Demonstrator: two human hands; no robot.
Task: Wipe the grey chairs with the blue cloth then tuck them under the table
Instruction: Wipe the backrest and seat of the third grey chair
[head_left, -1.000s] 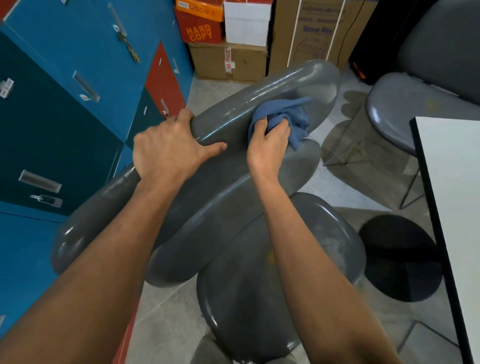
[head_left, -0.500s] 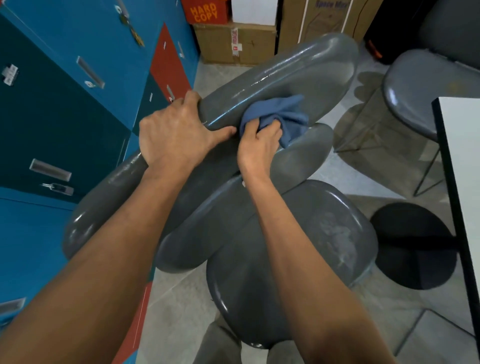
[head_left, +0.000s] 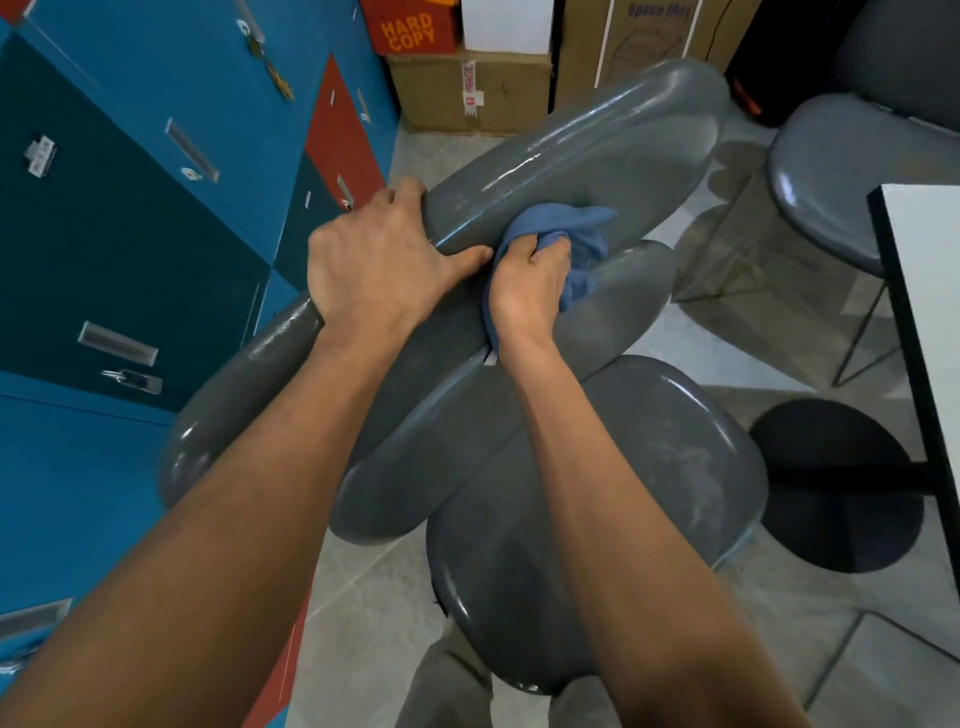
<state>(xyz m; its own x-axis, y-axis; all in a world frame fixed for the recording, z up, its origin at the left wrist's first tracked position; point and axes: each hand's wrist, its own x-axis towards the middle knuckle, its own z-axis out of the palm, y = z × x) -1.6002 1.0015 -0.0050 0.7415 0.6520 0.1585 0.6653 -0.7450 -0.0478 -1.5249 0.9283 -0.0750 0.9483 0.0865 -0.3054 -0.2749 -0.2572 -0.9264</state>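
At the near centre of the scene, the left hand (head_left: 382, 260) grips the top edge of the grey chair (head_left: 571, 150) backrest, fingers curled over it, thumb on the near face. Right hand (head_left: 527, 291) clenches the bunched blue cloth (head_left: 576, 234) against the backrest's near face, just right of the left thumb. Risks, as judged: bunched cloth covers little surface, so streaks may remain; the dusty seat (head_left: 675, 467) is unwiped; hard pressure could tip the chair toward the lockers (head_left: 130, 208). The table (head_left: 930, 291) edge lies right.

Both forearms (head_left: 249, 519) were bare, no sleeves, no watch or rings on the hands (head_left: 379, 265); grey-olive trousers (head_left: 441, 686) showed down below.
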